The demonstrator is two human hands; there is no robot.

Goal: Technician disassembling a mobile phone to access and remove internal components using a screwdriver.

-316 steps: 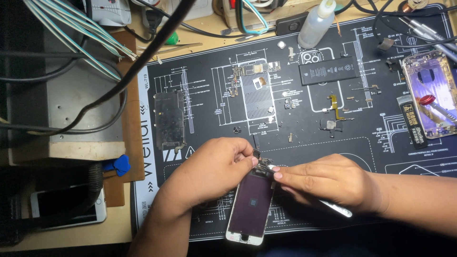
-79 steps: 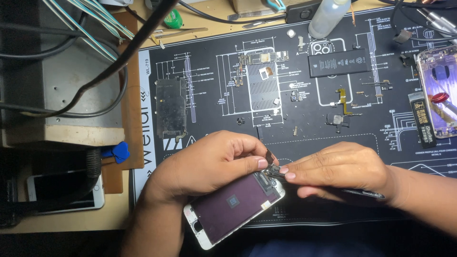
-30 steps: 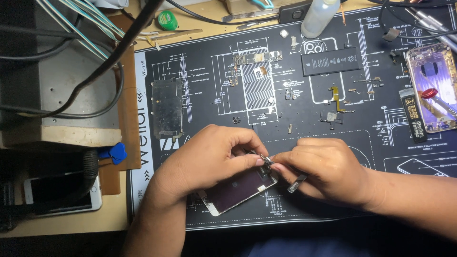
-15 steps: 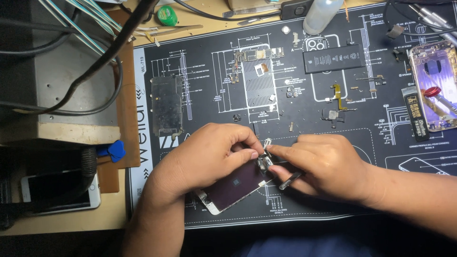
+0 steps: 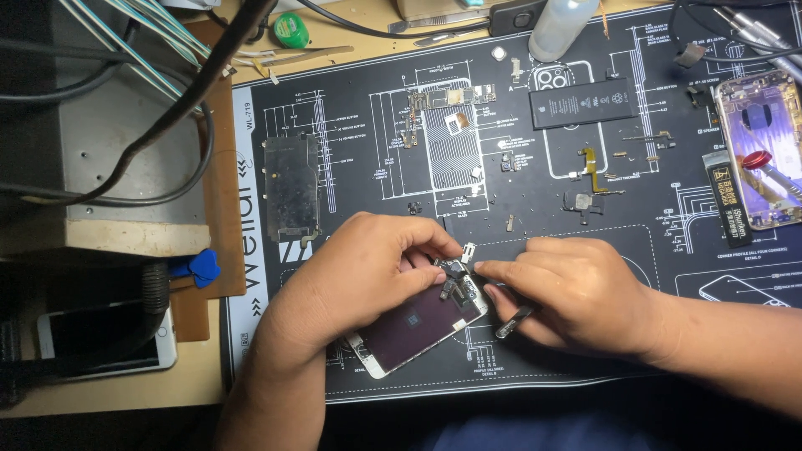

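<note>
Repair mat (image 5: 351, 125), black with white line diagrams, covers most of the bench and bears everything being worked on. At its left edge a grey metal box (image 5: 117, 159) sits under thick black cables (image 5: 180, 113); below that lies a white phone (image 5: 109, 347). On the mat's far side are a dark metal shield plate (image 5: 291, 188), a black battery (image 5: 583, 102), a narrow logic board (image 5: 451, 97) and small loose parts; at the right edge an opened phone housing (image 5: 762, 159) holds a red-tipped tool (image 5: 762, 163).

Near the front edge lies the phone screen assembly (image 5: 413, 324), face down and turned at an angle. The left hand (image 5: 363, 280) covers its upper part, thumb and fingers pinching the small parts at its top end. The right hand (image 5: 576, 292) meets it there, fingertips pressed to the same spot and closed around slim metal tweezers (image 5: 514, 320), mostly hidden beneath the palm.
</note>
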